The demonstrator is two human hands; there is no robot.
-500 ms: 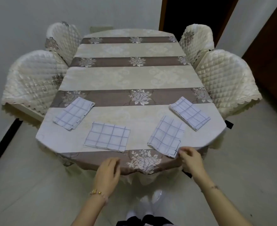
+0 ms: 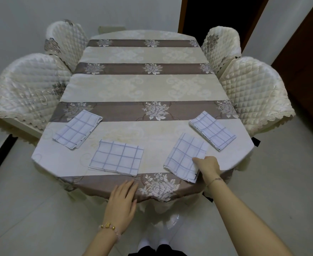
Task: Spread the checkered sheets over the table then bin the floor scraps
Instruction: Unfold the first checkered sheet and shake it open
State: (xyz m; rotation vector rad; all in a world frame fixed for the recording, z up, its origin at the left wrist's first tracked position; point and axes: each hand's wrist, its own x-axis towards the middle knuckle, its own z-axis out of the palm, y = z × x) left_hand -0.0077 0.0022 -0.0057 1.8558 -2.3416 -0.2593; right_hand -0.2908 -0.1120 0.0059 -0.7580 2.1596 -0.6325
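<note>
Four folded checkered sheets lie apart on the near end of the table (image 2: 146, 89), across the middle of the frame: far-left sheet (image 2: 77, 129), centre-left sheet (image 2: 117, 157), centre-right sheet (image 2: 185, 156) and far-right sheet (image 2: 213, 130). Right of centre, the right hand (image 2: 208, 166) grips the centre-right sheet's near edge with curled fingers. At lower centre, the left hand (image 2: 122, 202) rests flat on the table's near rim, fingers straight and close together.

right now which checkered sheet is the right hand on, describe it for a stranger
On the striped table, four folded sheets lie in a row near the front edge. It is the checkered sheet second from the right, tilted, the only one with the right hand on its edge.
</note>
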